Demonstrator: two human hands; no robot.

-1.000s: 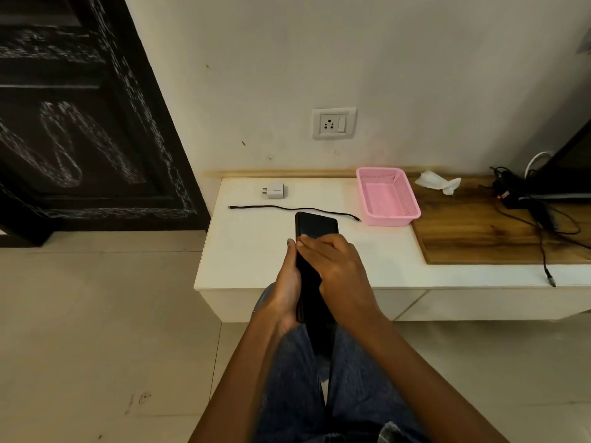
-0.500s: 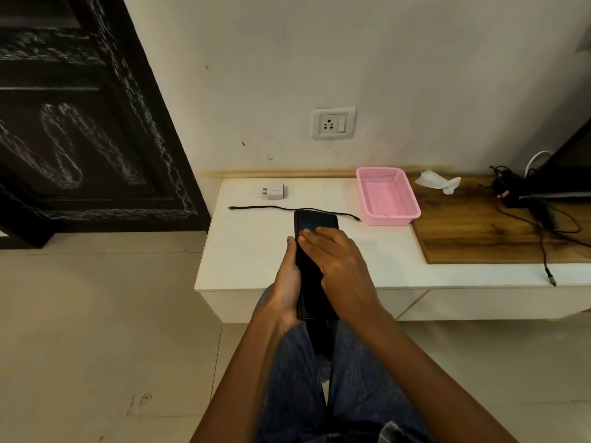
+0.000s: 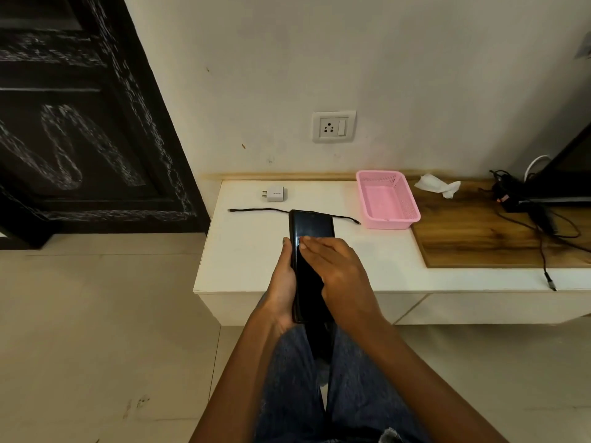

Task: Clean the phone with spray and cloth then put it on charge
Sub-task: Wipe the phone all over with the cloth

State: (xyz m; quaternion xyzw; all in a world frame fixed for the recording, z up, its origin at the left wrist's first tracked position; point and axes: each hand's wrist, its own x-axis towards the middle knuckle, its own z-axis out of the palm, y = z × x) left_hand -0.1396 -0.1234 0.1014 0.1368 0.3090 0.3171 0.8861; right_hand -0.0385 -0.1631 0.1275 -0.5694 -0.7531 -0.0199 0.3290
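Observation:
A black phone [image 3: 311, 223] is held upright over the front edge of the white low table [image 3: 243, 251]. My left hand [image 3: 283, 282] grips its left side and back. My right hand [image 3: 342, 273] lies flat on the screen, fingers stretched toward the left edge. Below the phone a dark strip, seemingly a black cloth [image 3: 319, 340], hangs from under my right palm between my knees. On the table behind lie a white charger plug [image 3: 275, 194] and a thin black cable [image 3: 259, 211]. The wall socket [image 3: 333, 126] is above them. No spray bottle is in view.
An empty pink basket [image 3: 387, 199] stands right of the phone. Beyond it lies a wooden board [image 3: 479, 238] with a crumpled white tissue [image 3: 436, 184] and tangled black cables [image 3: 543, 225] beside a dark screen. A dark door is at the left, with tiled floor below.
The fingers of my right hand have flattened out from a curled pose and press across the screen. The phone and my left hand have barely moved.

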